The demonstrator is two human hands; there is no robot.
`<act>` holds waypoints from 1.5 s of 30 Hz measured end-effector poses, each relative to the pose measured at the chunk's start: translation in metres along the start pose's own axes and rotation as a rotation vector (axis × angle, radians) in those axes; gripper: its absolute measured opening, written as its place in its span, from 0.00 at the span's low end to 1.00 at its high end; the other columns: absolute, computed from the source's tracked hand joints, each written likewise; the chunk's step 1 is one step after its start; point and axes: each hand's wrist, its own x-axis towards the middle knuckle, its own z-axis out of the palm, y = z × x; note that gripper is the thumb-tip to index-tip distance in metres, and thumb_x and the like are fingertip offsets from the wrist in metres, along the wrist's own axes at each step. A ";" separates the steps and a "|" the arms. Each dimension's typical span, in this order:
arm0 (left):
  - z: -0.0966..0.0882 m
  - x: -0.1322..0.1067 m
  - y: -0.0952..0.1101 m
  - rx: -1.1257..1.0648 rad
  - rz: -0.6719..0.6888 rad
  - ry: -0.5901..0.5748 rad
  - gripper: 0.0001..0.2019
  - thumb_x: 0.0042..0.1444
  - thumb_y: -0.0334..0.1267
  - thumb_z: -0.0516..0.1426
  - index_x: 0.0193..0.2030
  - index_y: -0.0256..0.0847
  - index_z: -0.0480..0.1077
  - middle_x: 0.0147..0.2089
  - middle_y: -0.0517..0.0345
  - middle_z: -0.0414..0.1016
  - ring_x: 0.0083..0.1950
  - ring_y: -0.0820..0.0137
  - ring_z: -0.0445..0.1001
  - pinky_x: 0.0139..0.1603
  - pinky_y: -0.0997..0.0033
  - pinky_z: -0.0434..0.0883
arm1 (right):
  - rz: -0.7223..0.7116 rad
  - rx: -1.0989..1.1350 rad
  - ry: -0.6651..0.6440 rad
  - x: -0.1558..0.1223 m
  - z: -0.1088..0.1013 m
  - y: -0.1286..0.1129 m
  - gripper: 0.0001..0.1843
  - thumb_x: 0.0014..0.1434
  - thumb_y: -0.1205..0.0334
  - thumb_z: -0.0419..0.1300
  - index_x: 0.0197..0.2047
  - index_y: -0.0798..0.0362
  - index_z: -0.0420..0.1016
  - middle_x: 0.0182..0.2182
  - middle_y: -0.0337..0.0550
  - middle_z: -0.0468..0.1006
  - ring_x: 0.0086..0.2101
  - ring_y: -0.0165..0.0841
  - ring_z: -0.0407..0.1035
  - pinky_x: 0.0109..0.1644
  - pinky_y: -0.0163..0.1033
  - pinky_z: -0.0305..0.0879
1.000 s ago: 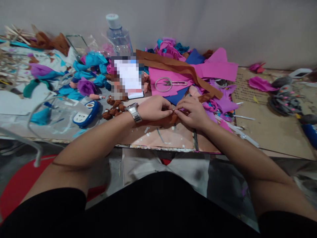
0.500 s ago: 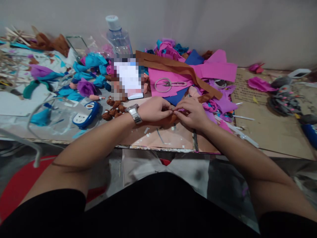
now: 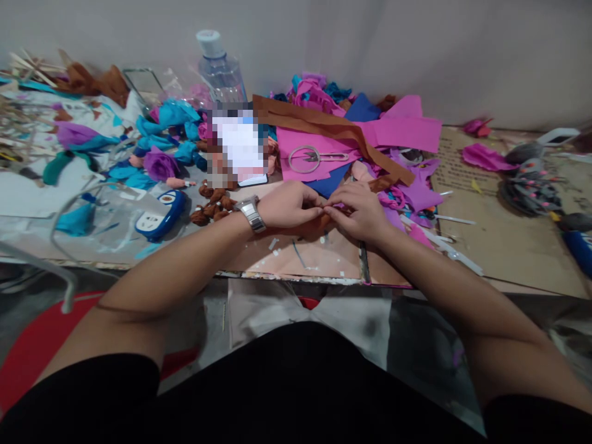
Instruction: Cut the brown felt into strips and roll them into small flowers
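Note:
My left hand (image 3: 296, 205), with a metal watch on its wrist, and my right hand (image 3: 358, 211) meet fingertip to fingertip over the table. Both are closed in a pinch on a piece of brown crepe paper (image 3: 316, 230), most of it covered by the fingers. Just beyond them, thread snips (image 3: 326, 157) lie on pink crepe paper (image 3: 291, 139). A long brown paper strip (image 3: 319, 117) crosses that pile. Left of my left wrist sit several small twisted brown paper pieces (image 3: 215, 203).
A phone (image 3: 243, 145) with a blurred screen leans before a clear bottle (image 3: 222, 77). At left are a blue-and-white power socket (image 3: 160, 214) with cables, and blue and purple paper flowers (image 3: 160, 163). Cardboard (image 3: 481, 228) and a dark pincushion-like bundle (image 3: 531, 188) lie at right.
Almost nothing differs. My fingertips have shifted very slightly on the brown crepe paper, while the other things stay in place.

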 end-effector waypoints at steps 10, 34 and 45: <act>0.001 0.001 0.000 -0.064 -0.031 -0.006 0.16 0.62 0.46 0.58 0.37 0.36 0.81 0.32 0.57 0.81 0.31 0.71 0.71 0.35 0.70 0.63 | -0.030 0.000 0.039 -0.001 0.001 0.002 0.09 0.68 0.54 0.65 0.38 0.48 0.82 0.37 0.44 0.87 0.42 0.42 0.79 0.54 0.53 0.64; 0.001 0.000 0.001 -0.113 -0.057 -0.006 0.13 0.60 0.43 0.58 0.33 0.37 0.78 0.30 0.59 0.79 0.30 0.72 0.69 0.34 0.71 0.62 | -0.012 0.023 0.036 0.000 0.000 -0.002 0.05 0.64 0.60 0.63 0.39 0.47 0.82 0.38 0.44 0.87 0.42 0.43 0.80 0.55 0.54 0.65; 0.002 0.000 0.000 -0.131 -0.045 -0.010 0.15 0.62 0.45 0.58 0.33 0.37 0.78 0.30 0.58 0.79 0.30 0.72 0.70 0.35 0.71 0.64 | -0.024 -0.013 0.068 0.000 -0.001 -0.004 0.06 0.65 0.57 0.65 0.38 0.46 0.83 0.36 0.42 0.87 0.40 0.42 0.79 0.56 0.55 0.63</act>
